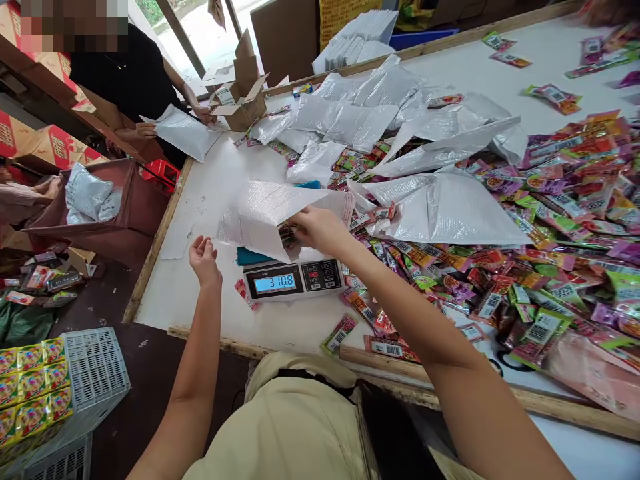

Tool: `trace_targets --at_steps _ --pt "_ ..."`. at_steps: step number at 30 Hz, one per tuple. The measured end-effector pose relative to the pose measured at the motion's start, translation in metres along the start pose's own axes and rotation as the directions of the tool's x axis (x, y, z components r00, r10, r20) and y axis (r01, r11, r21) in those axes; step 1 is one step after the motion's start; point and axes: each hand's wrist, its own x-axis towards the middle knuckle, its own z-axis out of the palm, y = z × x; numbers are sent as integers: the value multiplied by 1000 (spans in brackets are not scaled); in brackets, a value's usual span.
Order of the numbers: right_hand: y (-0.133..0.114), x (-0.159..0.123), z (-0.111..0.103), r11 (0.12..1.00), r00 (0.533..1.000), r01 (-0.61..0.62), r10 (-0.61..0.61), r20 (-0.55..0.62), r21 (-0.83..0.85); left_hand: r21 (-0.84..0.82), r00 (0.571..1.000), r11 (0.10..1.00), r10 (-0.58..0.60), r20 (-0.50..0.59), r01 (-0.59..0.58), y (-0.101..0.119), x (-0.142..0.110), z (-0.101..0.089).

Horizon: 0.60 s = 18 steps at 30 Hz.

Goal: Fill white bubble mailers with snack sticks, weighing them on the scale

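A white bubble mailer (273, 210) lies on a digital scale (295, 280) whose lit display reads about 310.8. My right hand (320, 230) is at the mailer's open mouth, fingers curled inside; dark packets show just below them, and what the fingertips grip is hidden. To the left of the scale, my left hand (204, 260) is raised over the table with loosely bent fingers and nothing in it. Under the mailer, part of a teal surface (255, 256) shows. Small snack packets (415, 253) lie beside the scale on the right.
More filled mailers (350, 120) and a large heap of colourful packets (565, 200) cover the table's right side. Across the left corner, another person holds a mailer (183, 133) near an open carton (243, 100). A fabric bin (135, 200) and plastic crate (95, 367) stand left.
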Motion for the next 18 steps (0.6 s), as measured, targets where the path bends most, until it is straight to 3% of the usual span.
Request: trace_targets --at_steps 5,9,18 --pt "8 -37 -28 983 984 28 4 -176 180 -13 1000 1000 -12 -11 12 -1 -3 -2" --pt "13 -62 -36 953 956 62 29 -293 298 -34 1000 999 -4 17 4 2 -8 2" --pt "15 -85 -48 951 907 -18 146 -395 309 -65 998 998 18 57 -14 8 -19 11"
